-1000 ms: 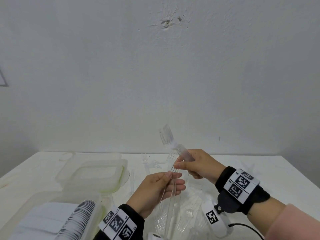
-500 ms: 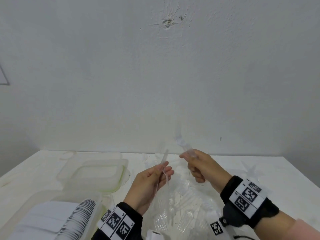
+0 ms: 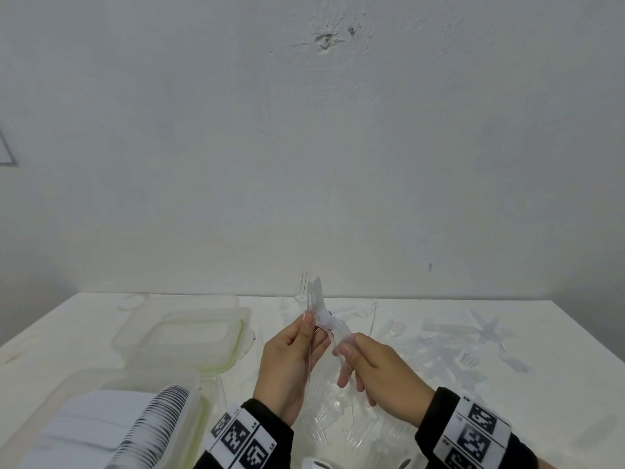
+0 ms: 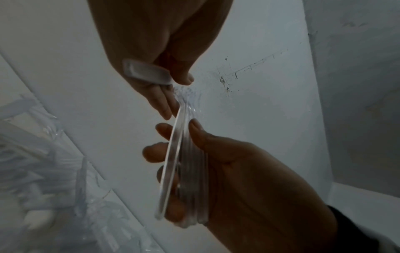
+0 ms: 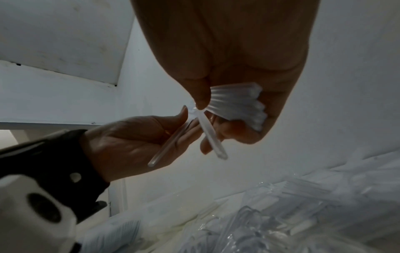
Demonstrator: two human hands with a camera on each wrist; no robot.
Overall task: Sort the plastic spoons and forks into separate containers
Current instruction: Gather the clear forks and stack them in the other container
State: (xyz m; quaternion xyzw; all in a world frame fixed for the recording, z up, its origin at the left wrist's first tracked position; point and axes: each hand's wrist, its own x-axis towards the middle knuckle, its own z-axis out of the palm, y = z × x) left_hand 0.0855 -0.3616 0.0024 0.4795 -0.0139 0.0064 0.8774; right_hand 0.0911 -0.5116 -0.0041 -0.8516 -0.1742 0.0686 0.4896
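left hand pinches clear forks; right hand grips a fanned clear bundle

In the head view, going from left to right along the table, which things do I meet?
Container of stacked white spoons → empty clear container → left hand → right hand → loose clear forks.

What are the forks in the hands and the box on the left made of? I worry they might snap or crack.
Forks: clear, glossy, thin plastic by the look; the wall shows through them, and their edges catch light in the left hand and right hand.
Box: cloudy, half-clear plastic with a duller finish and a green strip along its rim, perhaps a seal.
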